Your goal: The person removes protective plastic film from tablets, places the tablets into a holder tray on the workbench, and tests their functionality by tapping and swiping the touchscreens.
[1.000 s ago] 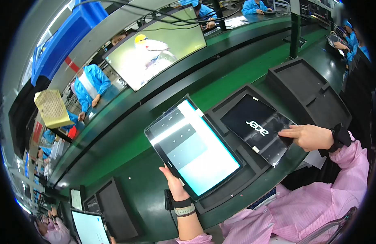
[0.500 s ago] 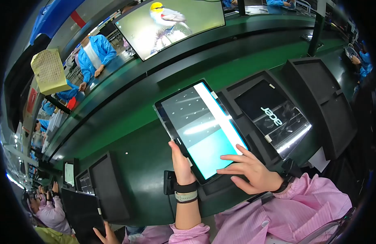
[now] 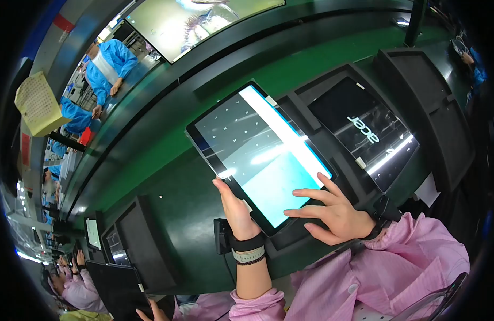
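A lit tablet (image 3: 257,155) lies tilted in front of me, with a calculator keypad in grey and bright turquoise on its screen. My left hand (image 3: 240,215) grips its lower left edge, thumb along the bezel and the other fingers hidden beneath. Over the lower right of the screen is my right hand (image 3: 338,215), fingers spread; the fingertips are at the glass, though I cannot tell which of them touch. Just right of this tablet, a second tablet (image 3: 364,134) showing an "acer" logo rests in a black foam tray (image 3: 310,115).
Another black tray (image 3: 439,112) stands at the far right, a further tray (image 3: 145,241) at the left. A co-worker's hand (image 3: 155,311) holds a dark tablet (image 3: 118,286) at lower left. A monitor (image 3: 204,24) stands behind; a yellow note (image 3: 39,104) hangs at upper left.
The view has shifted slightly, and the tablet with both hands appears a little higher and further left. My left hand keeps its grip; my right hand's fingers remain spread at the screen.
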Demonstrator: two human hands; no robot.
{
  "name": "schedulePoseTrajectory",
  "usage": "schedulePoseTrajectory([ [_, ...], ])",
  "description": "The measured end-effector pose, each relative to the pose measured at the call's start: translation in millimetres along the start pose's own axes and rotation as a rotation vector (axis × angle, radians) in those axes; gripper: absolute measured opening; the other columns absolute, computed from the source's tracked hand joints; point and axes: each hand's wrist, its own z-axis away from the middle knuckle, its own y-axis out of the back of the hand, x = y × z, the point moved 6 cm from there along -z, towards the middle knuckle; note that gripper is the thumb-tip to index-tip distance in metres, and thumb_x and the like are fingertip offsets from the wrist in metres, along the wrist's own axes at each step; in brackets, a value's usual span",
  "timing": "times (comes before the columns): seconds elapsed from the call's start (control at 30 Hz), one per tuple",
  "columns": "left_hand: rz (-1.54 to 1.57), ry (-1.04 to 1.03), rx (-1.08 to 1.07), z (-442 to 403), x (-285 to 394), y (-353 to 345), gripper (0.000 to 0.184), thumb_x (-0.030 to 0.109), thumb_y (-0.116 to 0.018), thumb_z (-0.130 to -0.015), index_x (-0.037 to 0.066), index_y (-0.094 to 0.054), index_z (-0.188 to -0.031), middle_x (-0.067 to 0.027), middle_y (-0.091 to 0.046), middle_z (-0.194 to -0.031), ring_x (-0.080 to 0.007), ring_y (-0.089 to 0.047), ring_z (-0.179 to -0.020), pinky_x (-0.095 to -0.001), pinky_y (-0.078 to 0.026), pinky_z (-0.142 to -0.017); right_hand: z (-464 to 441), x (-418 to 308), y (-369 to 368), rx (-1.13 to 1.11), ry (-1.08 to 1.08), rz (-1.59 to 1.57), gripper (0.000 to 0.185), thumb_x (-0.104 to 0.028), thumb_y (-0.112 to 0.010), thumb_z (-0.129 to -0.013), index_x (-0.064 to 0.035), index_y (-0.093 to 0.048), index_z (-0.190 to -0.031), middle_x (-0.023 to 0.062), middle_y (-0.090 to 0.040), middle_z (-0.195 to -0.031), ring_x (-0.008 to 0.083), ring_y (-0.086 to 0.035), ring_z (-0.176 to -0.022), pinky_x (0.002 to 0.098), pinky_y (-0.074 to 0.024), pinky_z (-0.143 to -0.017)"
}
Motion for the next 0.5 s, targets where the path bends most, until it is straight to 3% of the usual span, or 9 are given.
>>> schedulePoseTrajectory([
  [0.13, -0.03, -0.005, 0.022, -1, -1, 1, 0.057, 0.053, -0.03, -0.095, 0.007, -0.044, -0.125, -0.0027, -0.053, -0.112, -0.0121, -0.051, -0.1, -0.0248, -0.04, -0.085, 2, 3, -1, 0.014, 0.012, -0.031, 0.04, -0.007, -0.061, -0.075, -0.0072, -0.056, -0.114, 0.0136, -0.054, -0.118, 0.024, -0.047, -0.117, 0.0548, -0.0239, -0.104],
  [0.33, -0.012, -0.007, 0.034, -1, -2, 2, 0.058, 0.054, -0.03, -0.094, 0.006, -0.045, -0.123, -0.0023, -0.054, -0.11, -0.0115, -0.052, -0.098, -0.0238, -0.041, -0.083, -2, 2, -1, -0.048, -0.018, -0.067, 0.039, -0.007, -0.061, -0.074, -0.0067, -0.057, -0.113, 0.0131, -0.055, -0.117, 0.0242, -0.048, -0.116, 0.0539, -0.023, -0.105],
  [0.5, 0.024, -0.025, 0.022, -5, -6, 5, 0.058, 0.054, -0.031, -0.094, 0.006, -0.046, -0.122, -0.0021, -0.055, -0.108, -0.0115, -0.053, -0.096, -0.0238, -0.042, -0.081, 4, 7, 9, 0.103, -0.07, -0.026, 0.034, -0.004, -0.058, -0.072, -0.0062, -0.061, -0.106, 0.0126, -0.058, -0.111, 0.0248, -0.049, -0.115, 0.052, -0.0232, -0.106],
])
